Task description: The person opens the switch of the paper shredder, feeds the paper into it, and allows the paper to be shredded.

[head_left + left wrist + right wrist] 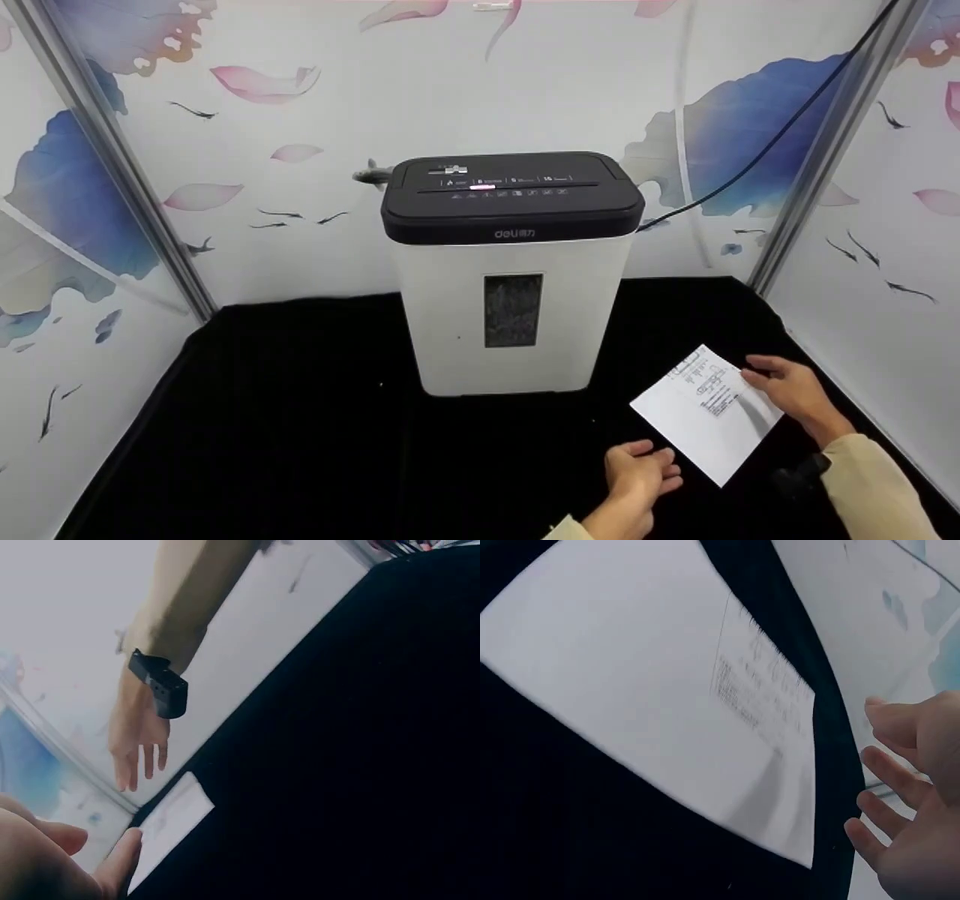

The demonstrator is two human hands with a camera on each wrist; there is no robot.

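A white sheet of paper [697,427] with printed text and line drawings lies on the black cloth at the right, turned at an angle. My right hand [793,394] hovers over its right edge with the fingers loosely extended, casting a shadow on the sheet [630,667]. Below the sheet's left edge is my left hand [637,474], palm turned up, fingers relaxed and holding nothing. In the left wrist view my left thumb [120,859] overlaps the paper [176,819]. A paper shredder [450,315], white with a black top [517,214], stands upright left of the sheet.
Black cloth [300,420] covers the table. Patterned white panels [525,90] enclose the back and sides, joined by metal posts [127,180]. A black cord [780,139] runs from behind the shredder to the upper right. The shredder's front has a dark window [513,310].
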